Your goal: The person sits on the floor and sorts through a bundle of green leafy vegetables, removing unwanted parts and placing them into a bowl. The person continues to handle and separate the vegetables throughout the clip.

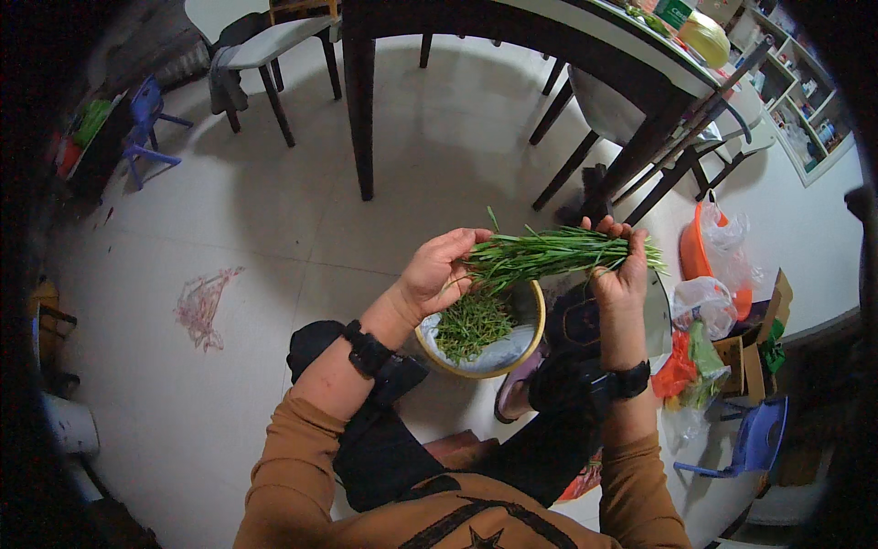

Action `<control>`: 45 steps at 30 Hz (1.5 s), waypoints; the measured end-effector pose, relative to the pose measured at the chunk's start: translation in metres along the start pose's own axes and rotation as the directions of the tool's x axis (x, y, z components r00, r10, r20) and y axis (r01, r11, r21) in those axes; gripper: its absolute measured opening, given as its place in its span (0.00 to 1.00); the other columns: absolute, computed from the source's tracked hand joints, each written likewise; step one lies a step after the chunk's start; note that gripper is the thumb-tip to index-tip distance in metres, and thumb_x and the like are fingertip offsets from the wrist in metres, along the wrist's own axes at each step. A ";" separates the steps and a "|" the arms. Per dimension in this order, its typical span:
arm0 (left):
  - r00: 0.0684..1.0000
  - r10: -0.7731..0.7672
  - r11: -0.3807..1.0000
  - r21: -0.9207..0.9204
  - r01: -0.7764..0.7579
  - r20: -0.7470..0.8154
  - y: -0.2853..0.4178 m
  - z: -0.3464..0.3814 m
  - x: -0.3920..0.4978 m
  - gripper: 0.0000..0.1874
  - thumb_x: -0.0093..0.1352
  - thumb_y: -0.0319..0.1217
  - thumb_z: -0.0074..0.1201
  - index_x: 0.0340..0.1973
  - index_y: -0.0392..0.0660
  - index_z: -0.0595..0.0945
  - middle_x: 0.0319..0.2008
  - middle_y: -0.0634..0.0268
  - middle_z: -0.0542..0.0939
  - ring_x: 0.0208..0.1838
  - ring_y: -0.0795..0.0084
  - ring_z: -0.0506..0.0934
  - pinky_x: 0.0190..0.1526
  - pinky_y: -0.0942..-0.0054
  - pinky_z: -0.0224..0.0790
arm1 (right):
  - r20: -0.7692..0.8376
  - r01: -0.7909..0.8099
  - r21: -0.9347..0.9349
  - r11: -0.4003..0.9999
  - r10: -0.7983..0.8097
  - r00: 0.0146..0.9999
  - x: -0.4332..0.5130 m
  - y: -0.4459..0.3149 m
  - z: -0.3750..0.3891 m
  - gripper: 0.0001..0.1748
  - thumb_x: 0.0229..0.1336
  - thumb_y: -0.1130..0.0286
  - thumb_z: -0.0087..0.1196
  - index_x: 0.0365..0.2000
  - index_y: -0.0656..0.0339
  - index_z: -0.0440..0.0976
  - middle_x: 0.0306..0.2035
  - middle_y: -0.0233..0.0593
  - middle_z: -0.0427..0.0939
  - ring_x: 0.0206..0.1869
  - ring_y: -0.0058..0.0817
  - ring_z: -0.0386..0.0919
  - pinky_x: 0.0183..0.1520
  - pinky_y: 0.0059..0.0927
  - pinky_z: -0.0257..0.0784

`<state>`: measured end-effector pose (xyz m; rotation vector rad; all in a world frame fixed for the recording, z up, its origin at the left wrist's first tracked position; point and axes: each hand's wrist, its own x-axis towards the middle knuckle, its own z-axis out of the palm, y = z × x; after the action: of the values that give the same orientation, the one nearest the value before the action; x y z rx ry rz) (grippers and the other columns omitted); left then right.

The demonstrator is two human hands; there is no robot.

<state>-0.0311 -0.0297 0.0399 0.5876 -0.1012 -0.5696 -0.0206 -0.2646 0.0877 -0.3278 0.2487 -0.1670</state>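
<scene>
A bunch of long green garlic chives (549, 255) lies crosswise between my hands, its pale stem ends to the right. My right hand (623, 271) grips it near those stems, with fingers behind and thumb in front. At the leafy end, my left hand (439, 271) holds the tips, its fingers partly hidden by leaves. Below the bunch stands a round bin (538, 343) with a yellowish rim and a pale plastic liner. Green trimmings (473, 326) are heaped inside it. The bunch and my left hand cover part of its far rim.
A dark-legged table (358, 123) stands ahead, with chairs (285, 44) around it. On the right are an orange basin (694, 240), plastic bags (703, 309), a cardboard box (753, 364) and a small blue chair (758, 436). A crumpled clear bag (204, 309) lies on the left floor.
</scene>
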 end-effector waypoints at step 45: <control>0.639 0.574 -0.347 0.859 -0.377 0.512 -0.025 0.033 -0.001 0.10 0.44 0.31 0.60 0.22 0.48 0.77 0.33 0.67 0.71 0.42 0.65 0.67 0.52 0.59 0.49 | -0.131 0.047 -0.131 0.990 -0.064 0.989 -0.006 0.035 -0.008 0.17 0.53 0.55 0.44 0.26 0.61 0.62 0.18 0.34 0.64 0.28 0.30 0.68 0.44 0.50 0.66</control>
<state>-0.0521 -0.0629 0.0538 2.0070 -0.6928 0.7001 -0.0245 -0.2329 0.0702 -0.4520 0.3852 -0.2291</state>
